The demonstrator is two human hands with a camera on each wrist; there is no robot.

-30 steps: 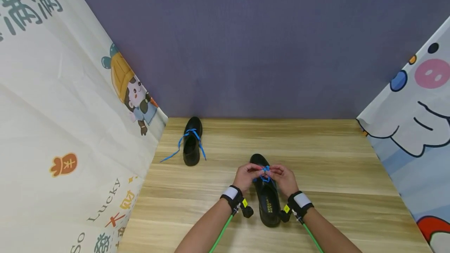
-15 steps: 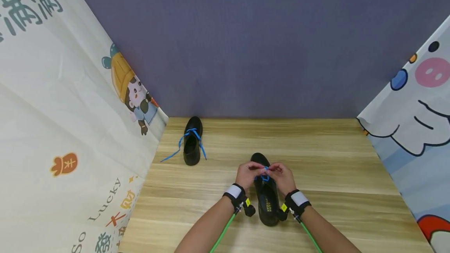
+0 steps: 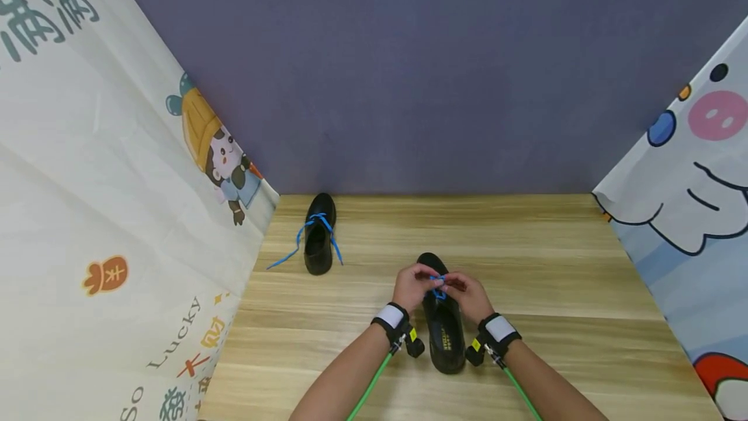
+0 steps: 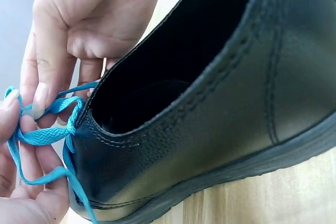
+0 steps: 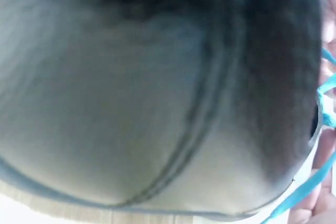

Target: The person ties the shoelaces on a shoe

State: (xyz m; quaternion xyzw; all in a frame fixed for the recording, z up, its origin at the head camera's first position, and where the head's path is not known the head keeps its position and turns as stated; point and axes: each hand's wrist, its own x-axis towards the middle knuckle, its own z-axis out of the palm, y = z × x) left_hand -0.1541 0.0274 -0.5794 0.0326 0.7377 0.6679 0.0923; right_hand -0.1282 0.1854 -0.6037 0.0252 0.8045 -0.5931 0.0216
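Note:
A black shoe (image 3: 447, 356) stands upright with its toe pointing away, its blue shoelace (image 4: 47, 136) crossed and looped over the front opening. My left hand (image 3: 411, 288) comes from the left and pinches the shoelace between thumb and fingers. From the right, my right hand (image 3: 472, 297) pinches another part of the same lace, fingertips almost meeting the left ones. In the left wrist view, loose loops of lace run between the fingers (image 4: 44, 82) of both hands. The shoe's side (image 5: 131, 93) fills most of the right wrist view, leaving only finger edges there.
A second black shoe (image 3: 318, 255) stands farther back on the left, its blue laces (image 3: 286, 257) lying loose. Wood-patterned surface (image 3: 537, 245) lies beneath both shoes. A dark grey-purple panel (image 3: 374, 76) rises behind, with printed cloths (image 3: 117, 167) on the left and right.
The fingertips have shifted slightly around the lace, and the blue loop between them has changed shape. The worked-on shoe and the second shoe stay practically in place.

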